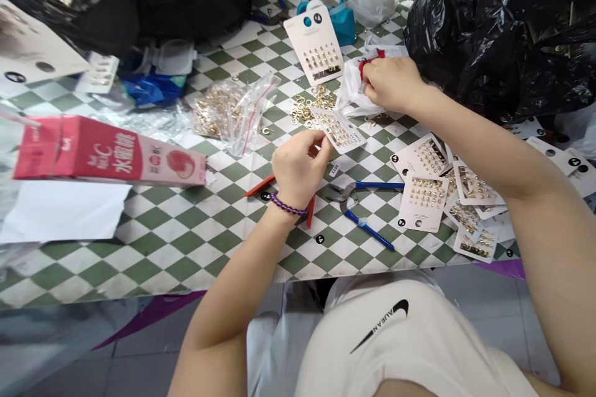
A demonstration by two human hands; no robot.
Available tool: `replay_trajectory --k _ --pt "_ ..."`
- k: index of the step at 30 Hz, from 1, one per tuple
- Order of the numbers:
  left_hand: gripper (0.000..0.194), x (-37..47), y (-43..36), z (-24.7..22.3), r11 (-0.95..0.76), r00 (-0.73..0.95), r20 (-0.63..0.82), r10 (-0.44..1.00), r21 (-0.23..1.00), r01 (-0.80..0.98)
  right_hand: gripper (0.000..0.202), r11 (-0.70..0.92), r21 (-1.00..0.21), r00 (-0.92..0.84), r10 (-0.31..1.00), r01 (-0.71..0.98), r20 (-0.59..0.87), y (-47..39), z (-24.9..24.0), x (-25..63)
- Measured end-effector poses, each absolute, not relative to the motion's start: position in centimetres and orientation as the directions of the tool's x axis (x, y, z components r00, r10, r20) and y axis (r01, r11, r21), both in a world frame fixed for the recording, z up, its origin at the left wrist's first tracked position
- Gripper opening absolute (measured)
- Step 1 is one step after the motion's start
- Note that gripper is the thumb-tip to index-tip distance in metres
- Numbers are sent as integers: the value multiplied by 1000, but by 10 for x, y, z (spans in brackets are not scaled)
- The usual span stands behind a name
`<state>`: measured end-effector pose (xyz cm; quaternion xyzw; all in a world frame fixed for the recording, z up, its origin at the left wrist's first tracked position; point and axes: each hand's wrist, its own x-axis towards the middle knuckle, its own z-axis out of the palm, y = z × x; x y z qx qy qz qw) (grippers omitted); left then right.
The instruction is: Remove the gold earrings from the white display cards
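Note:
My left hand [300, 161], with a purple bead bracelet, pinches the lower left edge of a small earring card [339, 130] set with rows of gold studs. Loose gold hooks [307, 105] lie just beyond that card. My right hand [393, 84] is at a white plastic bag [354, 84] with red print; its fingers are bent down at the bag, and their tips are hidden. A larger earring card [315, 44] lies behind the hooks. Blue-handled pliers [347, 198] rest right of my left wrist, and orange handles [311, 211] show beside it.
Several earring cards [423, 201] are piled at the right under my forearm. A zip bag of gold pieces [223, 108] and a pink carton [112, 152] lie at the left. Black plastic bags [493, 31] stand at the back, near a teal tape dispenser [343, 22].

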<state>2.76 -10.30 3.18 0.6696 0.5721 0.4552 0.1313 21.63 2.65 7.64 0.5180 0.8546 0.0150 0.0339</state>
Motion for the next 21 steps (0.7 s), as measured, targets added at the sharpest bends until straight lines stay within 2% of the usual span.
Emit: replay_trajectory --k 3,8,16,21 --pt "19 26 -102 33 -338 -123 510 852 713 615 24 438 56 -436 898 897 -57 25 77 216" --pt "12 24 -105 35 -513 -47 708 705 554 656 25 444 57 -441 896 894 -59 20 79 216" --pt "9 36 -117 44 -604 50 702 711 572 556 25 447 61 -446 895 892 -24 29 74 219" --pt "10 37 -118 45 -640 108 727 678 511 574 20 439 26 -439 898 898 31 30 72 221"
